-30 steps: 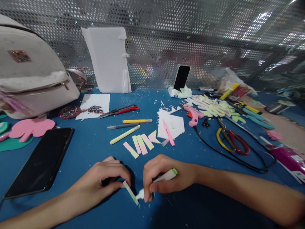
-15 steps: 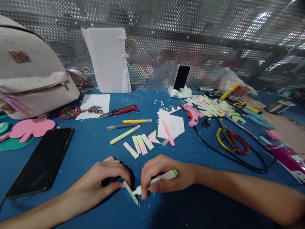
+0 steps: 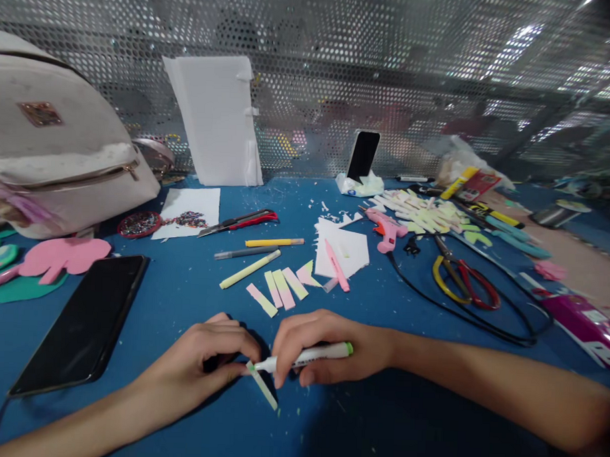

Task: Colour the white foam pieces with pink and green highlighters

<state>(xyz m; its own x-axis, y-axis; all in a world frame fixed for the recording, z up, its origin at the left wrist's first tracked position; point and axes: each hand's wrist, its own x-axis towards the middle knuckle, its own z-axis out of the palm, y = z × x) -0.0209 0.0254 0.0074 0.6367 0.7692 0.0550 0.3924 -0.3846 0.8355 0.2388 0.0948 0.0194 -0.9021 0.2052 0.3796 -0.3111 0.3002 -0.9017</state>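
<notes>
Left hand (image 3: 215,351): fingers pinch one end of a narrow strip (image 3: 264,390) at the near side of the bench (image 3: 172,304), presumably bracing it against the nib. Right hand (image 3: 321,346): fingers grip a green-ended marker (image 3: 328,351), nib at the strip's pinched end. Barrel print appears too small to read.

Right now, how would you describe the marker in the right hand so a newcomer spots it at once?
On the blue tabletop, find the right hand, low and near mid-view. The marker slants through its grip, nib end at the narrow strip held by the left hand. Its white barrel with a green end sets it apart from the pink pen lying beyond.
</notes>
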